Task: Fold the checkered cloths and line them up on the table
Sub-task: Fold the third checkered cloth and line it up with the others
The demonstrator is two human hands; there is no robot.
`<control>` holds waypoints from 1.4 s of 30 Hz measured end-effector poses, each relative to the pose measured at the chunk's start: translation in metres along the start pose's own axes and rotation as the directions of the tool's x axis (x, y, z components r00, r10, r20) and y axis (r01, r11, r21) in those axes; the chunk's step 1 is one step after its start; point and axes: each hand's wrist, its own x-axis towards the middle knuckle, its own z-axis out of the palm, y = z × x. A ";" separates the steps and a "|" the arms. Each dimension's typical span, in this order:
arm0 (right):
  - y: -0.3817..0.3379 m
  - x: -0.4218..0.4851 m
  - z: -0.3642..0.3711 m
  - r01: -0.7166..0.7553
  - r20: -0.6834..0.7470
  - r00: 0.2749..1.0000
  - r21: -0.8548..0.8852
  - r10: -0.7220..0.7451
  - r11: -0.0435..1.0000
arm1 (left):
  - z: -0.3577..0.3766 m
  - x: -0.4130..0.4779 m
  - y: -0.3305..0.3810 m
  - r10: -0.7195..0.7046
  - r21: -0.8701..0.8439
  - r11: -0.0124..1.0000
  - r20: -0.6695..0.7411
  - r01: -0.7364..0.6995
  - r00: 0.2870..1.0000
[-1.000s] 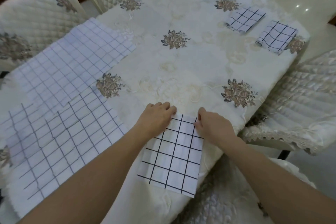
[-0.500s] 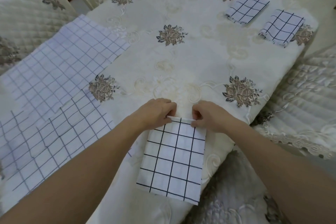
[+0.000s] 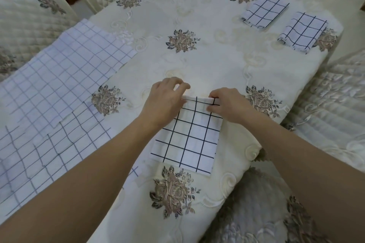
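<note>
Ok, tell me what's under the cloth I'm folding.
Only the embroidered tablecloth shows around the near checkered cloth; whatever lies beneath it is covered, and the left hand and right hand hide its far corners.

- Left hand [image 3: 164,100], by the left corner of the checkered cloth [image 3: 189,140]: bare, smooth-backed, with rounded knuckles.
- Right hand [image 3: 227,104], at the cloth's right corner: bare and of the same build.
- Left forearm [image 3: 88,173], left of the cloth: uncovered from wrist to picture edge.
- Right forearm [image 3: 296,156], right of the cloth: uncovered likewise, widening toward the elbow.
</note>
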 end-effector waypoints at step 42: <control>-0.001 -0.115 0.128 0.392 -0.395 0.849 0.024 -0.351 0.920 | 0.024 -0.182 0.050 0.032 -0.034 0.999 0.172 -0.026 0.985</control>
